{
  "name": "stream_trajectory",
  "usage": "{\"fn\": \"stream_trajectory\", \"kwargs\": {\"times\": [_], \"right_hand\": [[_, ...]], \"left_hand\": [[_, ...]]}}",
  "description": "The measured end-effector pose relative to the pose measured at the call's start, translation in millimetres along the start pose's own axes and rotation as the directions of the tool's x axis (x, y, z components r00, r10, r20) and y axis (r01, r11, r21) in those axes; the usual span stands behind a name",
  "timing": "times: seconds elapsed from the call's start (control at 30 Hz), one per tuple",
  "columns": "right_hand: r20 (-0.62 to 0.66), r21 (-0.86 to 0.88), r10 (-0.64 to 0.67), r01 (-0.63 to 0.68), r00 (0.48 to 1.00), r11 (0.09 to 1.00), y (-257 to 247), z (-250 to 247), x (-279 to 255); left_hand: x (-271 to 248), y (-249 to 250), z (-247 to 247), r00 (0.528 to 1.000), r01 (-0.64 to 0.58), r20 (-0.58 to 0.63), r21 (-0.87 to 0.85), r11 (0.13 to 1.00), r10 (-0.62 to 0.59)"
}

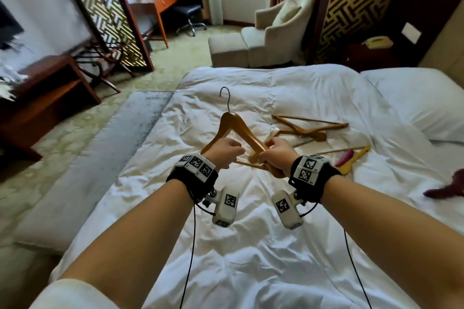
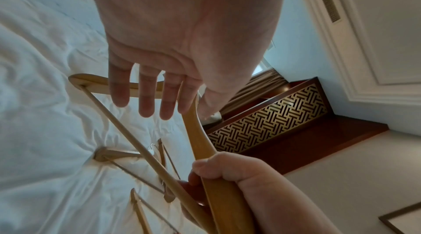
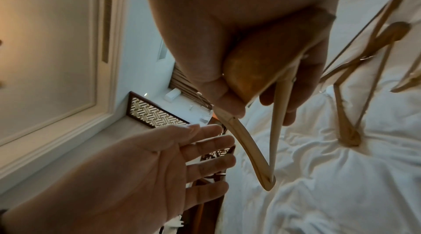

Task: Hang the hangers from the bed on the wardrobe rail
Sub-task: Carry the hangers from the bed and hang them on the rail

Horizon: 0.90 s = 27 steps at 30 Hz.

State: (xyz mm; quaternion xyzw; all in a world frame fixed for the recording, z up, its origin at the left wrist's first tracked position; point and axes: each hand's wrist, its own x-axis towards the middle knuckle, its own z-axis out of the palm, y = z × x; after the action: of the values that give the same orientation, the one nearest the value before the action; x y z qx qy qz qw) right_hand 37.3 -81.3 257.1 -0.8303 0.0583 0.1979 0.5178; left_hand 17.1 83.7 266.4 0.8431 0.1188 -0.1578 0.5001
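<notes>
- Hangers are the business: in the head view one wooden hanger point(image 1: 234, 133) is held up over the bed point(image 1: 251, 246), hook pointing to 12 o'clock, while the other hangers point(image 1: 305, 128) lie loose on the white sheet at about 2 o'clock from the hands. The right hand point(image 1: 277, 155) grasps the raised hanger's right shoulder end; the left hand point(image 1: 227, 152) is just beside its left arm. No wardrobe rail shows in this view.
- In the left wrist view the left hand point(image 2: 182, 43) has its fingers point(image 2: 145, 97) straight and spread, in front of the hanger's arm point(image 2: 196, 140) without curling round it, so that hand is released. At 5 o'clock the right hand point(image 2: 227, 167) is wrapped round the same hanger.
- In the right wrist view the right hand point(image 3: 250, 43) is clenched round the wide wooden end point(image 3: 257, 68), thumb one side, fingers the other; the left hand point(image 3: 145, 171) lies palm open at 7 o'clock, apart from the wood.
- To do this step well, I judge the left hand should close on the free arm or neck before the right lets go, keeping the hook upright and clear of the sheet so it does not snag.
- Containers: none can be seen; the bed alone bears the remaining hangers, and a purple object point(image 1: 345, 158) lies near them.
</notes>
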Motion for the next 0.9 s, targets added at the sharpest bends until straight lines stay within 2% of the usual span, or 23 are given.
{"fn": "stream_trajectory", "kwargs": {"times": [0.23, 0.4, 0.5, 0.73, 0.9], "right_hand": [[0.093, -0.074, -0.179, 0.186, 0.979, 0.980, -35.2, 1.0, -46.8], [0.189, -0.060, -0.274, 0.290, 0.943, 0.955, -64.7, 26.0, -85.3], [0.275, -0.044, -0.329, 0.354, 0.903, 0.934, -83.1, 49.5, -108.5], [0.494, -0.017, -0.429, 0.502, 0.756, 0.865, -123.4, 132.5, -174.4], [0.653, 0.008, -0.449, 0.587, 0.610, 0.809, -143.4, 202.5, -235.8]], "left_hand": [[-70.5, 22.1, -20.6, 0.987, 0.012, -0.156, -0.230, 0.973, -0.049], [-128.3, 18.2, -51.3, 0.957, -0.009, -0.275, -0.337, 0.941, -0.090], [-165.5, 9.8, -69.9, 0.928, -0.034, -0.355, -0.372, 0.928, -0.109], [-264.3, -33.7, -120.0, 0.816, -0.052, -0.531, -0.460, 0.886, -0.228], [-345.5, -84.2, -158.7, 0.670, -0.105, -0.651, -0.560, 0.822, -0.358]]}}
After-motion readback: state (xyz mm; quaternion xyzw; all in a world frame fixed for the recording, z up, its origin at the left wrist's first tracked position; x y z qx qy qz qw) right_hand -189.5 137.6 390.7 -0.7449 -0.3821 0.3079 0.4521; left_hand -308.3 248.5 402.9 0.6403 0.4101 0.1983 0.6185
